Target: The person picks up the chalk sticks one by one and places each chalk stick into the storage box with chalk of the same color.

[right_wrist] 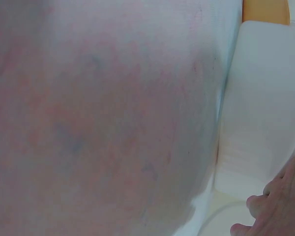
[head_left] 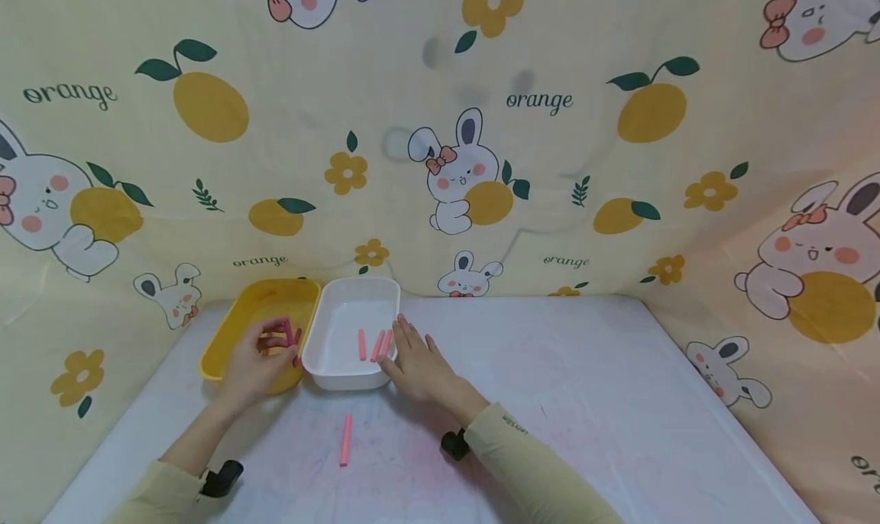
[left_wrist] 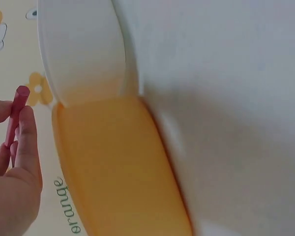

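Observation:
Over the yellow tray (head_left: pixel 223 341), my left hand (head_left: pixel 256 360) pinches a dark pink chalk stick (left_wrist: pixel 17 113) between thumb and fingers. More dark pink chalk (head_left: pixel 297 335) shows beside those fingertips, partly hidden by the hand. My right hand (head_left: pixel 422 367) rests against the right side of the white tray (head_left: pixel 351 380), fingers extended along its wall and the thumb at the near corner. Inside the white tray lie three light pink chalk sticks (head_left: pixel 362 344), two of them close together by the right wall. The right wrist view shows only part of the right hand (right_wrist: pixel 280 204).
One light pink chalk stick (head_left: pixel 346 440) lies on the white tabletop (head_left: pixel 550 402) in front of the trays. The two trays stand side by side near the back, where a patterned cloth (head_left: pixel 536 241) rises. Faint pink smudges mark the table.

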`<control>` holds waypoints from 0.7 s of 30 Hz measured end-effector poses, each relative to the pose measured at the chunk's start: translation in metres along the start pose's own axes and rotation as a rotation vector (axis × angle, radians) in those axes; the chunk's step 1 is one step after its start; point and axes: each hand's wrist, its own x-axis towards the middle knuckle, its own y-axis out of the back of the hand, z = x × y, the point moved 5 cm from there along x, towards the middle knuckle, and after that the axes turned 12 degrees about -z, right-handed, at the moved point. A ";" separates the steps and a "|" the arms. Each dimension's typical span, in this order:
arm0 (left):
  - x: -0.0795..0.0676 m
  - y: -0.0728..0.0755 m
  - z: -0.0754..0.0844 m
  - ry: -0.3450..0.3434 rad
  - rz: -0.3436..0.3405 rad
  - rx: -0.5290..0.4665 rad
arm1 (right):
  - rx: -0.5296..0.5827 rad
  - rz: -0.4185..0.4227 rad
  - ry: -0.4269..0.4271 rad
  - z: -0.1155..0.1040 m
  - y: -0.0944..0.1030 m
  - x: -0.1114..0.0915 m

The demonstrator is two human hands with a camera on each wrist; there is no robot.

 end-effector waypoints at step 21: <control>0.040 0.026 -0.045 0.202 -0.273 0.115 | 0.004 -0.007 -0.014 -0.002 0.001 -0.001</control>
